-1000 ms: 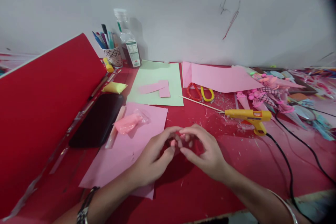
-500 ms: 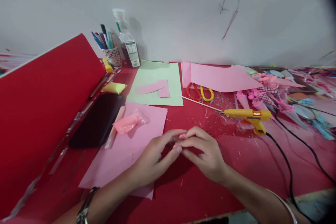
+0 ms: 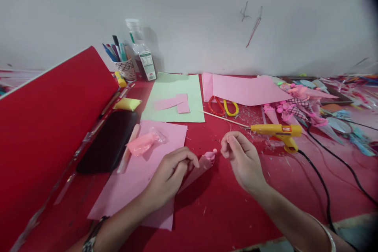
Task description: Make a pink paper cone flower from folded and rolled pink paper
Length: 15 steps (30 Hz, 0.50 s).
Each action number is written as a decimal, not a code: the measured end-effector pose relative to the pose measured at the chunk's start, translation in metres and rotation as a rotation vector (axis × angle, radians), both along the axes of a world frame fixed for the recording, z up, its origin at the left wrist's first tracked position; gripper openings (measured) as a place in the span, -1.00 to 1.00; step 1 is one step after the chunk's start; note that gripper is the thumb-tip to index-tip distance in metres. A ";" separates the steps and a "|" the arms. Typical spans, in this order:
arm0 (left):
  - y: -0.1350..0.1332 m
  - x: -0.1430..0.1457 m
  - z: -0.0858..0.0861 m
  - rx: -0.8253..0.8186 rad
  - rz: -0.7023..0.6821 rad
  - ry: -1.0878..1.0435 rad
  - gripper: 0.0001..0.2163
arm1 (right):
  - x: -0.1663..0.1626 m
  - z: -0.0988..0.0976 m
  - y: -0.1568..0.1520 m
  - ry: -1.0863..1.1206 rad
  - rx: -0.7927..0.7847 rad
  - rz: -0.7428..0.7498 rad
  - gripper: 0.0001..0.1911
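Note:
My left hand (image 3: 173,177) is closed around a small pink paper cone (image 3: 195,173), which lies tilted with its wide end to the upper right. Pink clay pieces (image 3: 210,154) fill the cone's mouth, a tiny ball standing out at the tip. To the right and apart from the cone, my right hand (image 3: 243,161) is raised with thumb and forefinger pinched together. Whatever sits in that pinch is too small to name; a thin strand rises above it. Beside my left hand, a plastic-wrapped lump of coral clay (image 3: 143,144) rests on a pink paper sheet (image 3: 132,189).
A yellow glue gun (image 3: 276,130) with a black cord lies right, near a wooden stick (image 3: 224,119) and scissors (image 3: 232,108). Finished-looking cones (image 3: 295,106) pile up behind it. A black phone (image 3: 108,141), yellow packet (image 3: 127,104), pen cup (image 3: 126,69) and bottle (image 3: 144,61) stand left.
My hands were together over the clay and have moved apart. The right hand has shifted right and up, still pinched, and the cone in my left hand has come into view.

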<state>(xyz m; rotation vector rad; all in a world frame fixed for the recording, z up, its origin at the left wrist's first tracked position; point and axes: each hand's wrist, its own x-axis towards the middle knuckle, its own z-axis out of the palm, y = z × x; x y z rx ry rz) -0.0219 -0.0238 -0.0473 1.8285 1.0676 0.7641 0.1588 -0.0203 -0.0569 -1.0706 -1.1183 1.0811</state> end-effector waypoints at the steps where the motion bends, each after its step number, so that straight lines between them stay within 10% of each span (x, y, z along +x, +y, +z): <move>1: 0.000 -0.001 -0.001 0.017 0.013 0.032 -0.73 | 0.000 -0.001 0.001 0.027 -0.007 0.009 -0.80; 8: -0.004 0.012 -0.006 0.275 -0.012 0.684 -0.66 | -0.001 -0.002 0.000 0.067 -0.120 0.078 -0.94; 15: -0.004 0.014 -0.013 0.279 -0.038 0.780 -0.78 | -0.001 -0.002 0.003 0.114 -0.116 0.042 -0.91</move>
